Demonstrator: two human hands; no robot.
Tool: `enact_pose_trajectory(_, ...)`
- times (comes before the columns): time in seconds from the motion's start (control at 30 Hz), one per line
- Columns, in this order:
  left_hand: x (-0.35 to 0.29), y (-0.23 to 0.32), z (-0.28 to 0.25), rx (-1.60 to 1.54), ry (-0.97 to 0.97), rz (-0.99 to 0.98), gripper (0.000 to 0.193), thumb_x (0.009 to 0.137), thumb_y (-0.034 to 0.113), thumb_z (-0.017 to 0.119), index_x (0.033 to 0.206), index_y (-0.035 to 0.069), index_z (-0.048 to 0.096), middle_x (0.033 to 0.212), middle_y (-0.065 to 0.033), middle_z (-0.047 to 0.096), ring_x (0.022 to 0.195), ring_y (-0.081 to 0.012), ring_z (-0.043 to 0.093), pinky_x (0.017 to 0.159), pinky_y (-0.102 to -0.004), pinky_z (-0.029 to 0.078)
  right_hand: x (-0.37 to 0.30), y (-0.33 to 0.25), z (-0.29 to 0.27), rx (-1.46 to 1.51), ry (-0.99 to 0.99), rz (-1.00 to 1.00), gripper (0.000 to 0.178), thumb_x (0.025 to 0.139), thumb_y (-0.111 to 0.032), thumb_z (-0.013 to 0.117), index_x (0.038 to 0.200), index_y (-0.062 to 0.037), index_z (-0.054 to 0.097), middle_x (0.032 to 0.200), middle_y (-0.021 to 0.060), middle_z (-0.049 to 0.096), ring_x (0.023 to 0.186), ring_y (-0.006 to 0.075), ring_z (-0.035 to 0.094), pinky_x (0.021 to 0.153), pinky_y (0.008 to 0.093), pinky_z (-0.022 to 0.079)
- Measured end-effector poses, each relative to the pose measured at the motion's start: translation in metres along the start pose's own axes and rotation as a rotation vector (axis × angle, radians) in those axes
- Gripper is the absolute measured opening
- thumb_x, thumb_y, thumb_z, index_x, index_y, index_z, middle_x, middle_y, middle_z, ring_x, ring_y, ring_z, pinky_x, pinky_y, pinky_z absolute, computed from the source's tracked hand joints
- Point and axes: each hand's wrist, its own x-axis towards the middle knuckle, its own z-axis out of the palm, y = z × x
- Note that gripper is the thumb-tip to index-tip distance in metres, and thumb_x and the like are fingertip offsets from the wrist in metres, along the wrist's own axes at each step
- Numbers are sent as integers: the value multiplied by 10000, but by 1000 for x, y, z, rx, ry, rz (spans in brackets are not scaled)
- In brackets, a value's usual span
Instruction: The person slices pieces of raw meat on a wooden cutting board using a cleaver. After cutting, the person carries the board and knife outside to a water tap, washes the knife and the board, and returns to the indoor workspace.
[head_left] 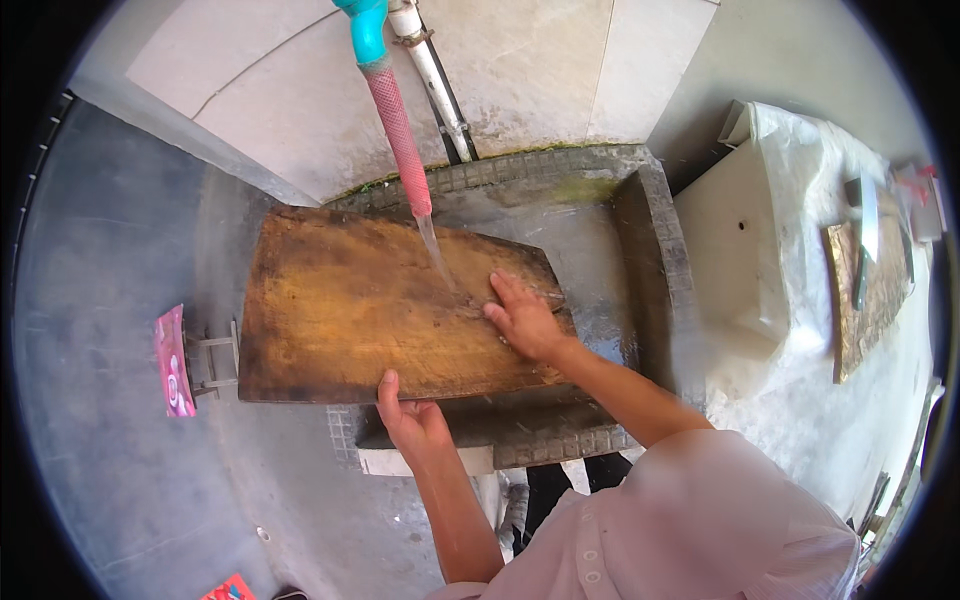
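Note:
A large wet wooden board (340,310), brown with dark edges, lies tilted across a stone sink (655,235) and juts out past its left side. My left hand (412,425) holds the near edge, thumb on top and the other fingers partly hidden below. Flat on the board's right part, fingers extended, rests my right hand (525,318). Just left of those fingers, a stream of water (434,252) falls onto the wood from a red mesh-covered hose (397,135). The hose hangs from a turquoise pipe fitting (369,35).
At the right, a plastic-covered counter (780,290) carries a knife (868,225) on another wooden board (848,330). A small stool with a pink top (173,360) stands left on the grey floor. A white pipe (435,75) runs down the tiled wall.

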Motion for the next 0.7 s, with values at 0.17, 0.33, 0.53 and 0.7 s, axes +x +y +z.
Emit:
enact_pose_trajectory(0.17,9,-7,-4,-44,-25,-46,385,784,202,615,1122,54,504,1118,-67,555,1024,-213,527,877,-384,427,-4,-75,-5,176,-145,-437,510,905,-364,403,1334,-94,359,1405,126,308,1318,269,248,1077,456,144)
enact_pose_trajectory(0.33,7,-4,-8,-114,63,-101,374,776,175,630,1112,62,511,1111,-62,563,1027,-222,527,883,-420,430,15,61,-44,-87,-142,187,620,871,-500,406,1339,-95,354,1407,128,307,1306,280,272,1049,488,186)
enact_pose_trajectory(0.53,14,-5,-25,-162,-6,-159,332,762,180,652,1053,68,540,1102,-55,566,1028,-222,525,886,-411,428,9,127,-41,504,100,696,803,809,-593,473,1236,84,416,1240,269,462,1162,337,450,970,350,338)
enact_pose_trajectory(0.7,6,24,-25,70,2,-63,425,770,195,656,1147,67,505,1127,-62,558,1044,-220,519,881,-402,433,1,135,-12,753,-48,938,690,828,-531,520,1128,90,526,1154,190,542,1052,268,520,911,346,386)
